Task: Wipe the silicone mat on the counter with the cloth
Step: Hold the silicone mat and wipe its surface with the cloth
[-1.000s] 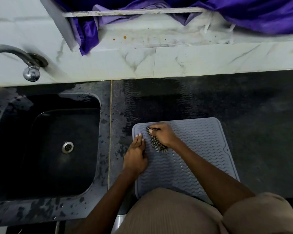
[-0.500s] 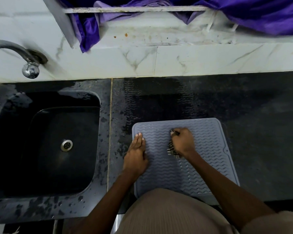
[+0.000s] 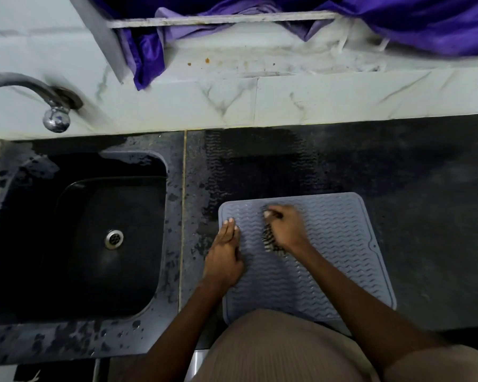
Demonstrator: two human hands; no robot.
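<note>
A grey silicone mat (image 3: pixel 340 244) with a wavy ribbed pattern lies on the dark counter (image 3: pixel 411 188), near its front edge. My left hand (image 3: pixel 224 255) rests flat with straight fingers on the mat's left edge. My right hand (image 3: pixel 286 227) grips a small dark checked cloth (image 3: pixel 269 241) and holds it against the upper middle of the mat; the hand is motion-blurred. Most of the cloth is hidden under the fist.
A black sink (image 3: pixel 94 238) with a metal drain (image 3: pixel 113 239) sits left of the mat. A chrome tap (image 3: pixel 53 114) juts from the marbled wall. Purple fabric (image 3: pixel 398 20) hangs along a ledge behind. The counter behind the mat is wet.
My right hand swept the cloth from the mat's upper left to the right, then back toward the left. My left hand has stayed on the mat's left edge.
</note>
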